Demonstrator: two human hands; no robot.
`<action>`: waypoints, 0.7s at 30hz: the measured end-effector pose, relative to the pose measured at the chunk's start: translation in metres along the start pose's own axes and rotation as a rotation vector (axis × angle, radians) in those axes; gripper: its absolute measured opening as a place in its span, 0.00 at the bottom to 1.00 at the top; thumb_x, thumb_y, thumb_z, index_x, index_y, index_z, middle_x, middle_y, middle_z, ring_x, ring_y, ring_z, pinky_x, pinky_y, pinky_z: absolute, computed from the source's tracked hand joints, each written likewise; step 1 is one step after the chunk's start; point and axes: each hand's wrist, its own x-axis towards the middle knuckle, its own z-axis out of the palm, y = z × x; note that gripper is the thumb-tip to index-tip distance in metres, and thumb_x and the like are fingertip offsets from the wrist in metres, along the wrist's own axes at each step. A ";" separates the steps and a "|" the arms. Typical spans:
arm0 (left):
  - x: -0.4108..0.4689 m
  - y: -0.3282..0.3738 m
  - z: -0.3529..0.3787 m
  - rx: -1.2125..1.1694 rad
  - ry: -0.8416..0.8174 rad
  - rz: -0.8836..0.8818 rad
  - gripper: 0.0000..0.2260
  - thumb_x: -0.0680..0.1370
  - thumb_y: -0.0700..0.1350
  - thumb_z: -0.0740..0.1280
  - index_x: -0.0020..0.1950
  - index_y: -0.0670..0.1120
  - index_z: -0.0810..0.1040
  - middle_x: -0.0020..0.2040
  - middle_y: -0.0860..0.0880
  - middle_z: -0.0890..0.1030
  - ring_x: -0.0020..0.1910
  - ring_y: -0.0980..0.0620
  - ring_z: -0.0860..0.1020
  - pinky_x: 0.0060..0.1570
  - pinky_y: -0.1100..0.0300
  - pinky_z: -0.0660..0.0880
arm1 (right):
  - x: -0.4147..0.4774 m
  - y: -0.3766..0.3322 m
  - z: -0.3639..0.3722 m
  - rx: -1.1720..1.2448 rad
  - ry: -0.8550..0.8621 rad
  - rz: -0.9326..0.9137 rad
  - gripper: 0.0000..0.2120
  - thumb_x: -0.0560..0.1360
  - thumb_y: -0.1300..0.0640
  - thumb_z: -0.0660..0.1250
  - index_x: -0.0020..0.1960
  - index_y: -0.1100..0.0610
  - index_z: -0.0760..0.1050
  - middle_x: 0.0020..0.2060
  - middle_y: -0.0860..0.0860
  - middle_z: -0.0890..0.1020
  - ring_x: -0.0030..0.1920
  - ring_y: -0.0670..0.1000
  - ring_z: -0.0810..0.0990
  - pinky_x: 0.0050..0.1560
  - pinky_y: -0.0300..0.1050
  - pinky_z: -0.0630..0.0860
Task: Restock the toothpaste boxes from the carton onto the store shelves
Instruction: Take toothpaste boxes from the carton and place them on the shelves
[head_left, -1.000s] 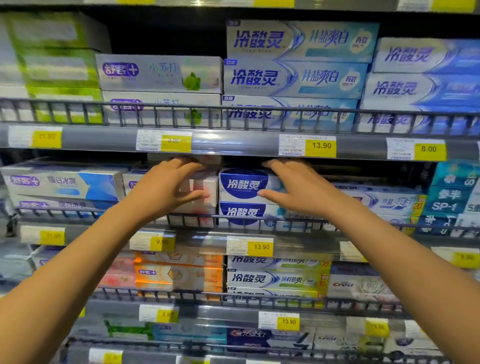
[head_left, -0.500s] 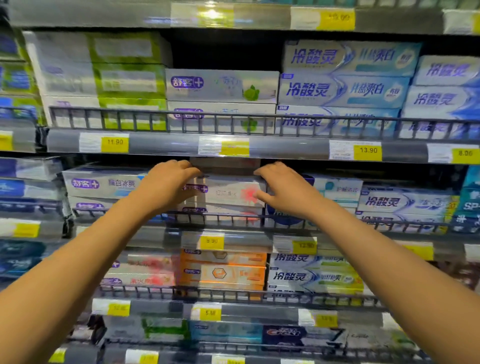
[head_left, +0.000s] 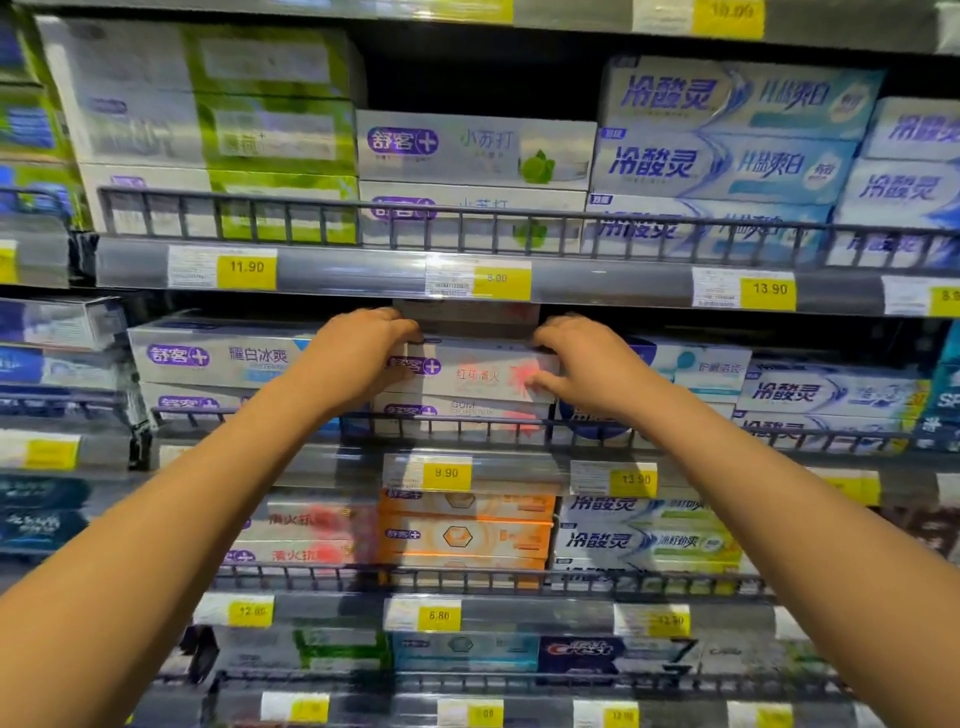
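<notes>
A white toothpaste box with purple logo and red print (head_left: 475, 371) lies on top of a like box on the second shelf, behind a grey wire rail (head_left: 467, 423). My left hand (head_left: 358, 351) grips its left end and my right hand (head_left: 576, 358) grips its right end, fingers curled over the top edge. Another box (head_left: 467, 314) lies dimly above it, under the shelf lip. The carton is out of view.
Shelves of stacked toothpaste boxes fill the view: white-purple boxes (head_left: 213, 353) to the left, blue-white ones (head_left: 826, 392) to the right, orange boxes (head_left: 465, 535) below. Yellow price tags (head_left: 447, 473) run along each shelf edge. A dark gap (head_left: 467, 78) opens on the upper shelf.
The view has shifted left and closer to the shelf. Both hands have drawn together onto the ends of the red-print box, the right hand moving off the blue-logo boxes.
</notes>
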 end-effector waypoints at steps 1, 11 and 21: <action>0.000 0.000 0.000 -0.004 -0.001 -0.004 0.19 0.74 0.49 0.71 0.64 0.48 0.76 0.61 0.45 0.78 0.58 0.43 0.76 0.56 0.49 0.74 | 0.000 0.000 0.001 0.001 -0.002 0.004 0.19 0.73 0.48 0.68 0.59 0.59 0.75 0.56 0.57 0.79 0.58 0.58 0.74 0.56 0.52 0.72; 0.004 -0.003 0.000 -0.007 0.008 0.008 0.18 0.73 0.49 0.71 0.61 0.47 0.78 0.59 0.45 0.79 0.56 0.43 0.77 0.53 0.50 0.74 | 0.005 0.000 0.006 0.066 0.000 0.048 0.23 0.73 0.48 0.68 0.64 0.57 0.74 0.59 0.55 0.78 0.60 0.56 0.74 0.60 0.50 0.71; -0.003 -0.004 0.007 -0.043 0.062 0.011 0.19 0.74 0.48 0.70 0.64 0.46 0.77 0.62 0.44 0.78 0.58 0.42 0.76 0.56 0.49 0.73 | 0.005 0.003 0.008 0.052 -0.016 0.027 0.25 0.74 0.48 0.66 0.67 0.57 0.70 0.63 0.55 0.75 0.63 0.55 0.72 0.63 0.50 0.69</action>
